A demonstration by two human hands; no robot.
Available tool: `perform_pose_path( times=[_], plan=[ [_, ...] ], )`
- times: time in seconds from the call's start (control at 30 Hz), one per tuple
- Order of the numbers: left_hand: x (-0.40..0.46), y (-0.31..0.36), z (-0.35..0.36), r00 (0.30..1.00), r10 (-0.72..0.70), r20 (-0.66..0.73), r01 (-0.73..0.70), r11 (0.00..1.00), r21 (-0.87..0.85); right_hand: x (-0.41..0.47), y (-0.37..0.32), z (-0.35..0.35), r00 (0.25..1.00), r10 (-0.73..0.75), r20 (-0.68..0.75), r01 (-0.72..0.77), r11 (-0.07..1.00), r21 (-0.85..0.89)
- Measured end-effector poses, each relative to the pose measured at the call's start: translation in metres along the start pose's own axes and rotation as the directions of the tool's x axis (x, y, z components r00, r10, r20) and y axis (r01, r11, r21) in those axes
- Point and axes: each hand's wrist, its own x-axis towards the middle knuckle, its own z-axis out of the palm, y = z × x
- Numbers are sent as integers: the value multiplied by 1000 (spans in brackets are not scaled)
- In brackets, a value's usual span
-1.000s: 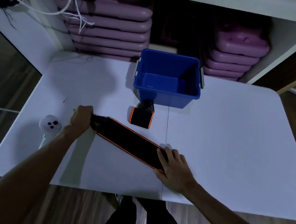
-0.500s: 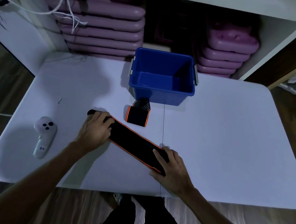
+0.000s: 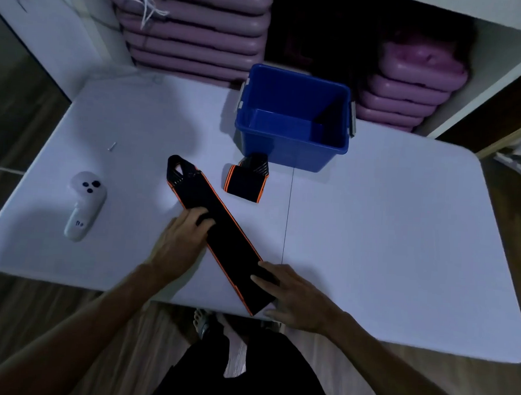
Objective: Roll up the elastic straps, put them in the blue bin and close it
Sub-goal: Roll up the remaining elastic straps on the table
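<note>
Bare forearms, black trousers [image 3: 243,377]

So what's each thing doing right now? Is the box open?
Blue bin: open, empty, no lid on.
Long strap: flat on the table, unrolled.
Small strap: rolled up, beside the bin.
Left hand: fingers resting on the long strap.
Right hand: pressing the strap's near end.
White controller: lying untouched.

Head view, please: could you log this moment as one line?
left hand: flat on strap middle | right hand: flat on near end | rolled strap: beside bin | bin: open
</note>
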Motion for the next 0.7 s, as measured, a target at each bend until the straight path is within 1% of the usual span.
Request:
perform_pose_path(
  times=[0.1,0.17,0.23,0.33,0.4,0.53,0.63,0.7],
  plan=[
    [-43,56,0,990,141,-13,-141,985,-101,1,6,-3,996,-85,-19,85,996,-20],
    [-69,90,7,985,169,-25,-170,972,-164,3,11,-3,990,-141,-9,140,989,-48],
    [-84,111,21,993,115,13,-111,978,-175,5,16,-2,983,-181,-5,180,978,-105],
    [-95,121,43,999,-1,50,8,990,-144,8,21,-4,973,-231,-8,224,950,-219],
    [-97,127,51,998,-66,24,68,990,-123,10,23,-7,959,-283,-13,269,923,-274],
    [-95,145,56,981,-186,-53,180,979,-99,15,25,-12,931,-366,-3,346,883,-318],
    [-97,152,61,972,-215,-92,205,972,-113,18,27,-14,905,-425,6,402,852,-336],
    [-98,157,58,968,-229,-100,210,962,-172,19,29,-12,894,-448,4,422,838,-347]
  ],
)
